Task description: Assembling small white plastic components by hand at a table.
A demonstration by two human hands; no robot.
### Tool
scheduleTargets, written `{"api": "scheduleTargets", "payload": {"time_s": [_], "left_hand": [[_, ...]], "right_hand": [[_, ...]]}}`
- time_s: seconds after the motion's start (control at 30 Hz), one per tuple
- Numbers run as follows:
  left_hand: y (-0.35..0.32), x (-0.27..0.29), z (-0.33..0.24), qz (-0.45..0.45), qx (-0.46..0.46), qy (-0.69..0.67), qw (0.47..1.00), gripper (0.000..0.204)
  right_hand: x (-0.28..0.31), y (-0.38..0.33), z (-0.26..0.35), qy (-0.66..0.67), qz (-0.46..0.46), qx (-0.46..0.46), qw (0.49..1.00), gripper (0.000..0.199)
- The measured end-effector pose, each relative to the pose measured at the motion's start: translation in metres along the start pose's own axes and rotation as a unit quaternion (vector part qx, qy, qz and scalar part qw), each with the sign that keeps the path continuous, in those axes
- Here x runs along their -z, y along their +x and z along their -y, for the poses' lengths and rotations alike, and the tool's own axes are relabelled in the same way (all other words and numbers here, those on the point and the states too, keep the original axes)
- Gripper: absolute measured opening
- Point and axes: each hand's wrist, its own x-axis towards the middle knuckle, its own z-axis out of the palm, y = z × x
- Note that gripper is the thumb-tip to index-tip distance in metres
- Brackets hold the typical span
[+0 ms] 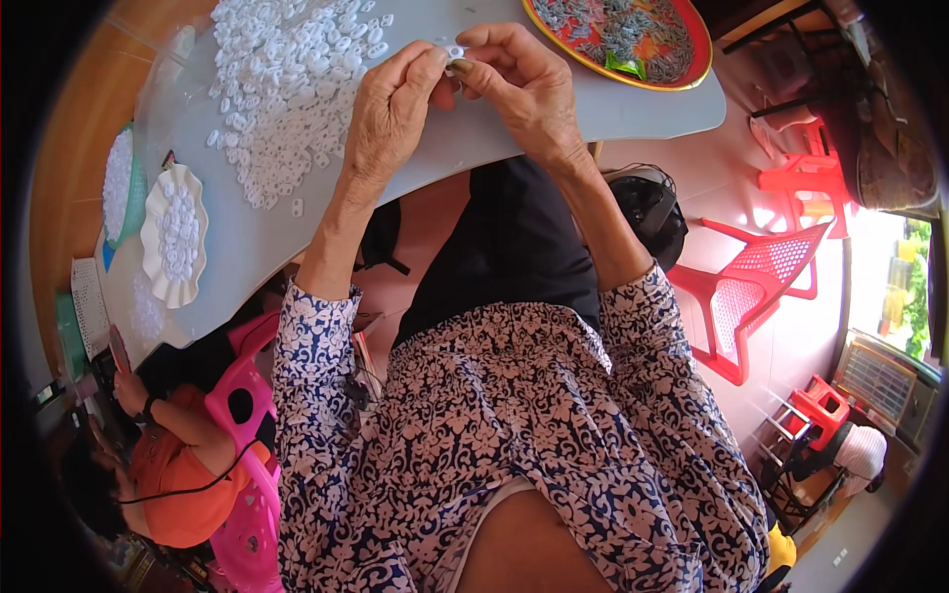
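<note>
Over the far edge of the grey table [415, 163], my left hand [393, 114] and my right hand [524, 94] meet fingertip to fingertip. Both are closed in a pinch around a small white plastic piece [455, 52], mostly covered by the fingers. Left of my hands spreads a heap of glossy white oval plastic pieces [287, 59]. Closer to me lie smaller, flat white pieces with holes [272, 163]. To the right of my hands stands a round red tray [700, 40] with a yellow rim, holding many small grey parts [652, 44] and a green packet [625, 65].
A scalloped white dish [201, 222] of white pieces sits at the table's left, beside a green container [132, 212] of similar pieces. A person in orange [188, 484] sits on a pink chair [252, 504] at lower left. A red chair [746, 287] stands on the right.
</note>
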Motion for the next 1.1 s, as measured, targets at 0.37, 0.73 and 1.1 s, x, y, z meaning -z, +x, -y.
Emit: {"api": "scheduleTargets", "payload": {"time_s": [0.37,0.73,1.1], "left_hand": [[-0.007,0.001,0.006,-0.022,0.051,-0.049,0.997,0.033],[-0.011,0.0,0.006,-0.029,0.05,-0.077,0.995,0.033],[-0.011,-0.002,0.013,-0.042,0.016,-0.061,0.997,0.027]], "right_hand": [[-0.002,-0.001,-0.005,-0.035,0.066,0.007,0.997,0.033],[-0.004,-0.003,-0.001,-0.032,0.068,0.007,0.997,0.028],[0.001,-0.002,0.002,-0.028,0.089,0.015,0.996,0.028]]}}
